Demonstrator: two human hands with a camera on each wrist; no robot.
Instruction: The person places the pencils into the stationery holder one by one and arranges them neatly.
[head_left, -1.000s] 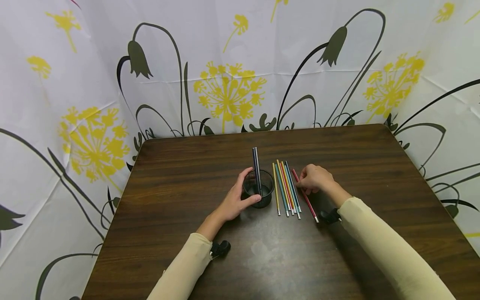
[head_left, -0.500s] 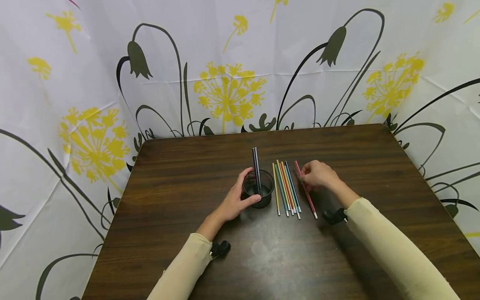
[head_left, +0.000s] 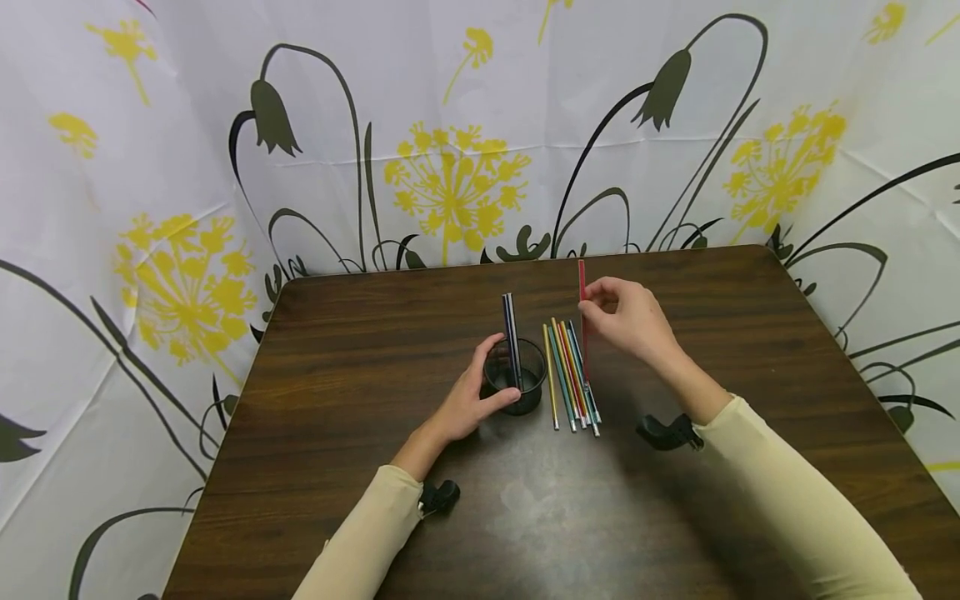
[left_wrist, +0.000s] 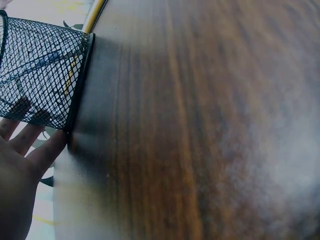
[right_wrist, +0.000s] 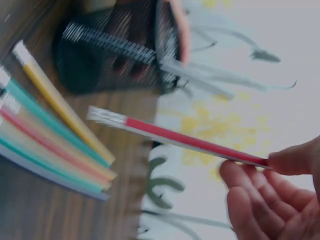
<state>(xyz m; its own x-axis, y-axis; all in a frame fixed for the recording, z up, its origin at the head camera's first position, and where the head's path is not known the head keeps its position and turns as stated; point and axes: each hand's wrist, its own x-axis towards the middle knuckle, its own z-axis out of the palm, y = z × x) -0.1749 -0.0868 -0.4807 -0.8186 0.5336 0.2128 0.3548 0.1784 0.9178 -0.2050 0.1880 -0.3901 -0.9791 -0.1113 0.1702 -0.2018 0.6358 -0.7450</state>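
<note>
A black mesh pencil cup (head_left: 531, 403) stands upright on the table, holding dark pencils (head_left: 512, 329) that lean against its rim. My left hand (head_left: 467, 407) grips the cup from its left side, thumb in front and fingers round the back; the left wrist view has its fingers against the mesh wall (left_wrist: 42, 75). To the right, my right hand (head_left: 637, 323) pinches a red pencil (right_wrist: 185, 141) near its upper end. That pencil hangs almost upright in the air, its eraser end down. Just left of it lies a row of several coloured pencils, including a yellow pencil (head_left: 551, 379).
The dark wood table (head_left: 360, 358) ends at the back against a white curtain (head_left: 330, 183) printed with flowers. A black wrist camera (head_left: 667, 433) sits under my right wrist, and another camera (head_left: 441, 498) is at the left one.
My right hand has lifted the red pencil off the table, moving it up and left and turning it nearly upright. The left hand and the cup stay in place.
</note>
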